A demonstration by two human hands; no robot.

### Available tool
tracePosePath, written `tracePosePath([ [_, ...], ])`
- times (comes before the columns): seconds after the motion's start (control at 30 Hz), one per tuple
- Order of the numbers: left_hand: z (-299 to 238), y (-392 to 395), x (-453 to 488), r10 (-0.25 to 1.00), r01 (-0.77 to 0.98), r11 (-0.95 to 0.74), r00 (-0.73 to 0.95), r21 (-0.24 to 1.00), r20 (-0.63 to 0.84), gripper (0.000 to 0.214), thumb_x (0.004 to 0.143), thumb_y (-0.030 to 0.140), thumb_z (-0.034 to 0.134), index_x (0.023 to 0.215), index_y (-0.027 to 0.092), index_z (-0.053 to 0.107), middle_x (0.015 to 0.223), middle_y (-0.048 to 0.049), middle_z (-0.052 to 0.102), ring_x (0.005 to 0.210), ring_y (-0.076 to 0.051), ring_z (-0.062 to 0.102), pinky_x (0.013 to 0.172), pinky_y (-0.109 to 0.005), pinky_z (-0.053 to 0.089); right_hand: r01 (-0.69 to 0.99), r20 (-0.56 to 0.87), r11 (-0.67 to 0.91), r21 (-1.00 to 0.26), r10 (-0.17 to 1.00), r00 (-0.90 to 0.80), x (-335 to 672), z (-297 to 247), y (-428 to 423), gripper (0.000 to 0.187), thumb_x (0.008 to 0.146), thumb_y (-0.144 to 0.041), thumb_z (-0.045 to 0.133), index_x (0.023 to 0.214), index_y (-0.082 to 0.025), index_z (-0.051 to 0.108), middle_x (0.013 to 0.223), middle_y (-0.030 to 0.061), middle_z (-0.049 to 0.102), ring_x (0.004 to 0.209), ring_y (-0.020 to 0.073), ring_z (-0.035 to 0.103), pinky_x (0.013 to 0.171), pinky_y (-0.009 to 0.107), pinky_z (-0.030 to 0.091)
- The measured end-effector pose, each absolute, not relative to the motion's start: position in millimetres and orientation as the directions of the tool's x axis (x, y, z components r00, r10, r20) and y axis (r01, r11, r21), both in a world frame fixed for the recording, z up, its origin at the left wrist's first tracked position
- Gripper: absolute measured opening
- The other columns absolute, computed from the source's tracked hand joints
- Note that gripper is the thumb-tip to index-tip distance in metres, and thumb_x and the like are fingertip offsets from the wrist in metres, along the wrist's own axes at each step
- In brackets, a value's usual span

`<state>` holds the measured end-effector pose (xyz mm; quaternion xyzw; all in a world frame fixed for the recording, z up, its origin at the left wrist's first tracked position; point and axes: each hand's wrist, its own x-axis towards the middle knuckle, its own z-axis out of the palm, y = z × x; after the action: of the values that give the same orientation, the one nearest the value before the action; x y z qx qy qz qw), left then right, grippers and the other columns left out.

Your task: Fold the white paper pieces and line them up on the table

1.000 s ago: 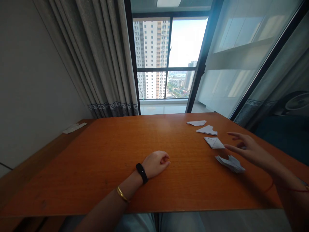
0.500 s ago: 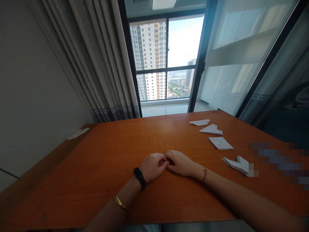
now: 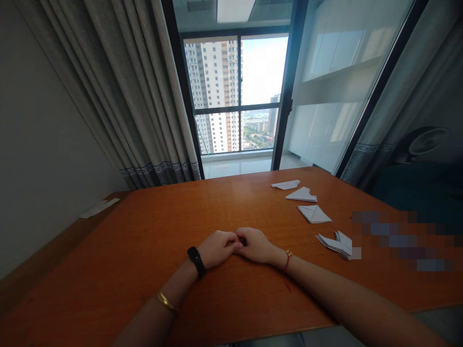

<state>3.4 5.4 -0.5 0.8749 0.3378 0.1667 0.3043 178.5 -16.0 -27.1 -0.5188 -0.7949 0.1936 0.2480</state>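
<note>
My left hand [image 3: 218,248], with a black band and a gold bangle on its arm, rests on the wooden table [image 3: 173,212]. Its fingers are curled, and its fingertips touch those of my right hand [image 3: 255,245]. That hand lies palm down with bent fingers and a red string bracelet at the wrist. Nothing shows between the two. Right of my hands, white folded papers run in a slanting row: a winged piece [image 3: 336,244] nearest, then a diamond-shaped fold [image 3: 314,214], a pointed fold [image 3: 302,194] and a narrow flat one [image 3: 285,185].
A pale strip [image 3: 99,208] lies on the ledge at the left wall. Beyond the far table edge are a grey curtain [image 3: 144,96] and a window [image 3: 239,96]. A fan [image 3: 427,142] stands at the right. A blurred patch [image 3: 394,238] covers part of the table's right side.
The whole view has shifted, so the table, papers and hands appear further left and more of the fan shows. My hands stay together in the same pose.
</note>
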Motion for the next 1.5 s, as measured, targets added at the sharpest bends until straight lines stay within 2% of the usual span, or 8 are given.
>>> tracePosePath([
  [0.1, -5, 3, -1, 0.675, 0.438, -0.503, 0.737, 0.745, 0.022, 0.014, 0.083, 0.026, 0.056, 0.088, 0.019, 0.067, 0.07, 0.0003, 0.065, 0.065, -0.014, 0.058, 0.063, -0.022, 0.041, 0.712, 0.214, 0.426, -0.559, 0.903, -0.373, 179, -27, -17, 0.027, 0.07, -0.044, 0.068, 0.066, -0.019, 0.059, 0.067, -0.0013, 0.06, 0.06, 0.0113, 0.047, 0.054, 0.023, 0.026],
  [0.2, -5, 2, -5, 0.627, 0.383, -0.406, 0.777, 0.83, -0.052, 0.022, 0.08, 0.025, 0.061, 0.1, 0.016, 0.064, 0.065, 0.0018, 0.062, 0.063, -0.012, 0.057, 0.063, -0.022, 0.042, 0.665, 0.158, 0.384, -0.641, 0.914, -0.374, 181, -27, -17, 0.032, 0.063, -0.045, 0.075, 0.066, -0.018, 0.058, 0.064, -0.0031, 0.056, 0.06, 0.0105, 0.045, 0.054, 0.022, 0.027],
  [0.3, -6, 3, -6, 0.633, 0.316, -0.362, 0.774, 0.877, -0.017, 0.035, 0.076, 0.024, 0.067, 0.109, 0.015, 0.063, 0.08, -0.0015, 0.065, 0.071, -0.012, 0.057, 0.067, -0.023, 0.043, 0.547, 0.124, 0.316, -0.775, 0.925, -0.358, 184, -26, -15, 0.03, 0.07, -0.043, 0.069, 0.066, -0.017, 0.054, 0.063, -0.0041, 0.053, 0.059, 0.0094, 0.043, 0.053, 0.022, 0.028],
  [0.43, -13, 4, -5, 0.661, 0.17, -0.224, 0.75, 0.96, 0.021, 0.036, 0.084, 0.032, 0.06, 0.115, 0.013, 0.058, 0.087, -0.007, 0.067, 0.075, -0.013, 0.059, 0.07, -0.025, 0.044, 0.423, 0.127, 0.288, -0.859, 0.921, -0.368, 187, -25, -15, 0.027, 0.079, -0.039, 0.06, 0.066, -0.017, 0.053, 0.062, -0.0035, 0.053, 0.059, 0.0097, 0.044, 0.054, 0.021, 0.031],
  [0.53, -19, 5, -4, 0.647, 0.153, -0.119, 0.761, 0.981, -0.04, 0.042, 0.085, 0.04, 0.059, 0.115, 0.011, 0.055, 0.083, -0.0079, 0.068, 0.053, -0.007, 0.049, 0.052, -0.021, 0.039, 0.487, 0.112, 0.293, -0.822, 0.923, -0.367, 187, -25, -16, 0.022, 0.078, -0.034, 0.059, 0.065, -0.016, 0.056, 0.062, -0.0025, 0.056, 0.06, 0.0104, 0.045, 0.055, 0.022, 0.032],
  [0.6, -21, 7, -4, 0.617, 0.14, -0.085, 0.785, 0.987, -0.059, 0.044, 0.084, 0.044, 0.059, 0.113, 0.011, 0.055, 0.084, -0.0088, 0.068, 0.047, -0.005, 0.043, 0.047, -0.019, 0.035, 0.539, 0.104, 0.301, -0.787, 0.925, -0.365, 187, -24, -17, 0.021, 0.078, -0.033, 0.059, 0.064, -0.016, 0.058, 0.062, -0.0018, 0.058, 0.06, 0.0109, 0.046, 0.055, 0.022, 0.032],
  [0.77, -23, 11, -6, 0.562, 0.112, -0.079, 0.825, 0.991, -0.048, 0.044, 0.087, 0.047, 0.053, 0.111, 0.011, 0.055, 0.088, -0.0119, 0.069, 0.048, -0.005, 0.044, 0.048, -0.019, 0.036, 0.593, 0.078, 0.323, -0.737, 0.913, -0.4, 187, -21, -18, 0.021, 0.078, -0.031, 0.056, 0.064, -0.016, 0.061, 0.062, -0.0009, 0.06, 0.06, 0.0112, 0.048, 0.057, 0.022, 0.033],
  [1.5, -23, 13, -5, 0.573, 0.138, -0.071, 0.816, 0.988, -0.073, 0.031, 0.084, 0.04, 0.058, 0.098, 0.013, 0.054, 0.073, -0.0024, 0.064, 0.047, -0.005, 0.043, 0.046, -0.018, 0.033, 0.675, 0.132, 0.401, -0.619, 0.901, -0.414, 183, -21, -19, 0.02, 0.078, -0.031, 0.057, 0.066, -0.016, 0.063, 0.066, 0.0, 0.063, 0.059, 0.0106, 0.049, 0.057, 0.022, 0.031],
])
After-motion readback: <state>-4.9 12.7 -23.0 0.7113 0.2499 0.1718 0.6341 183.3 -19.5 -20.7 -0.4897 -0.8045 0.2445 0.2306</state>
